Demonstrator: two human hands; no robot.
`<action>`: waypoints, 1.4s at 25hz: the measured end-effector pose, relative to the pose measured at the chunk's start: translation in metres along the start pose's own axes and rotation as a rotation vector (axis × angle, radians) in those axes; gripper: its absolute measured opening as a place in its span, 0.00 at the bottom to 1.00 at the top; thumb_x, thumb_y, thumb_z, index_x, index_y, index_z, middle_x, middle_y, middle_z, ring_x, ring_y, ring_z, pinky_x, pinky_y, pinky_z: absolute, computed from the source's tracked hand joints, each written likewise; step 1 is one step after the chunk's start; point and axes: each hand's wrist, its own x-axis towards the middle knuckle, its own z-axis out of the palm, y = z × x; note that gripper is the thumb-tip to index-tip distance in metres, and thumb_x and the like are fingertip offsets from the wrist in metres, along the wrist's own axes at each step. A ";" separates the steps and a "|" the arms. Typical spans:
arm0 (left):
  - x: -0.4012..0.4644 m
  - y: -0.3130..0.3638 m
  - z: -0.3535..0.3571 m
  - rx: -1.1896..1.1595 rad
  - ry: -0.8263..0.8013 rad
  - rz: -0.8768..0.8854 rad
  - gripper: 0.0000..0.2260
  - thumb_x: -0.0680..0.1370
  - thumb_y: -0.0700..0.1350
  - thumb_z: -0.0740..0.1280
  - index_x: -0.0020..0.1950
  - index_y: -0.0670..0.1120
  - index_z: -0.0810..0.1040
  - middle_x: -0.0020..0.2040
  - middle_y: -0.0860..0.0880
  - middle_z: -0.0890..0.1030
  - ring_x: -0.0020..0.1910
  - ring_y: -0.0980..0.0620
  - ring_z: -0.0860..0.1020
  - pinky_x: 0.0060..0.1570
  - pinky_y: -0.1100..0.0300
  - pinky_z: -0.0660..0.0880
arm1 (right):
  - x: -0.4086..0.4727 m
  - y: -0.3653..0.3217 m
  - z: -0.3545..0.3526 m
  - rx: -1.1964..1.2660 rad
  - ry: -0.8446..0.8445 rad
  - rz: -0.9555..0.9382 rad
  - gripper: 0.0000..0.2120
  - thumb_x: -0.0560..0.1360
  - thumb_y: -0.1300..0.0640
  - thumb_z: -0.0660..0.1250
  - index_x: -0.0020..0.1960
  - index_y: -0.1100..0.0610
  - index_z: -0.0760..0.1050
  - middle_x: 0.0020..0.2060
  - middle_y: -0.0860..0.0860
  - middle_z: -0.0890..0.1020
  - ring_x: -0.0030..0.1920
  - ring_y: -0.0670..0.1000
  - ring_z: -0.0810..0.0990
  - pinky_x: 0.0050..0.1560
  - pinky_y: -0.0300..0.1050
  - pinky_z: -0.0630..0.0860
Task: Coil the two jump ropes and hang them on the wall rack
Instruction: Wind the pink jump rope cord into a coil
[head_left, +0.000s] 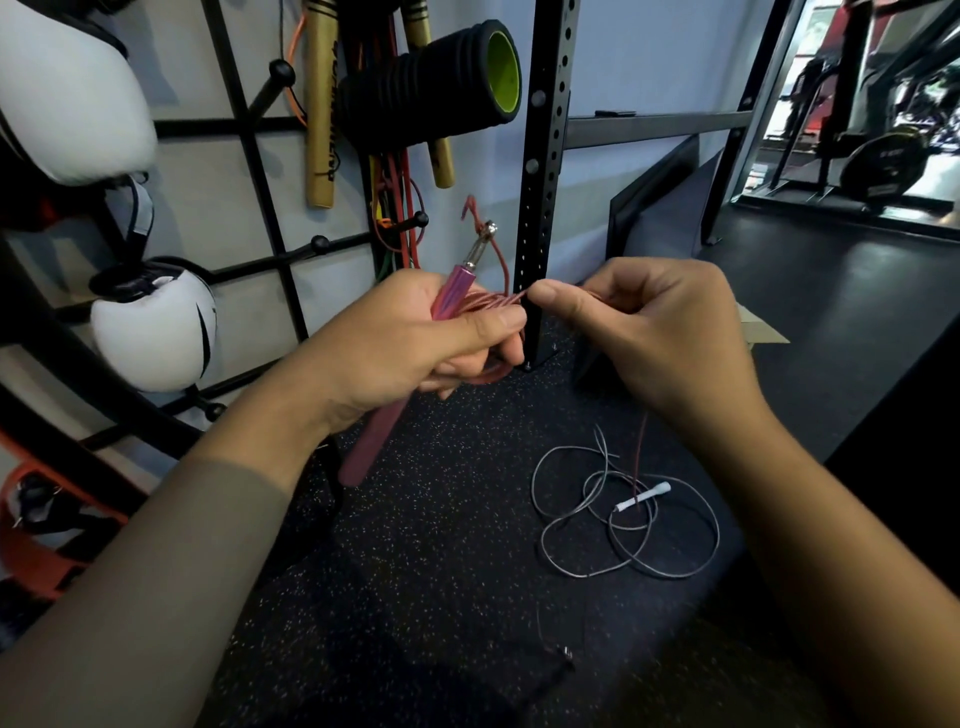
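My left hand (415, 338) grips the pink jump rope (488, 304) by its two pink handles, one pointing up with a metal tip (480, 247) and one hanging down (371, 447). Several turns of thin pink cord are wound around them. My right hand (649, 332) pinches the cord just right of the left thumb, and a strand trails from it down to the floor. The grey jump rope (623, 519) lies in loose loops on the black rubber floor below my right hand, with one white handle (644, 496) showing. The black wall rack (270, 171) with ball-tipped pegs stands at the left.
On the rack hang white boxing gloves (150, 327), wooden sticks (319, 104), a black foam roller (441, 88) and coloured bands. A perforated black steel upright (543, 156) stands just behind my hands. A dark bench edge sits at the right, gym machines beyond.
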 end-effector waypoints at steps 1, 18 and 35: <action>-0.002 0.003 -0.002 -0.079 -0.059 -0.002 0.14 0.81 0.50 0.67 0.41 0.43 0.83 0.22 0.56 0.66 0.21 0.56 0.64 0.28 0.61 0.68 | -0.001 -0.002 0.001 0.052 0.012 0.037 0.19 0.70 0.43 0.79 0.32 0.57 0.79 0.20 0.42 0.75 0.23 0.40 0.67 0.27 0.30 0.63; 0.004 -0.020 0.013 0.503 0.313 0.031 0.09 0.84 0.50 0.65 0.51 0.49 0.82 0.43 0.51 0.87 0.45 0.52 0.85 0.53 0.45 0.80 | -0.009 -0.008 0.013 -0.027 -0.673 0.064 0.05 0.82 0.58 0.69 0.53 0.56 0.84 0.27 0.46 0.76 0.26 0.41 0.70 0.29 0.34 0.68; 0.000 -0.001 0.006 0.138 0.007 -0.075 0.14 0.76 0.50 0.70 0.46 0.38 0.83 0.35 0.45 0.87 0.33 0.49 0.85 0.41 0.63 0.80 | -0.004 -0.013 -0.007 -0.206 -0.408 -0.050 0.05 0.81 0.48 0.69 0.50 0.49 0.80 0.25 0.50 0.82 0.21 0.45 0.70 0.25 0.37 0.67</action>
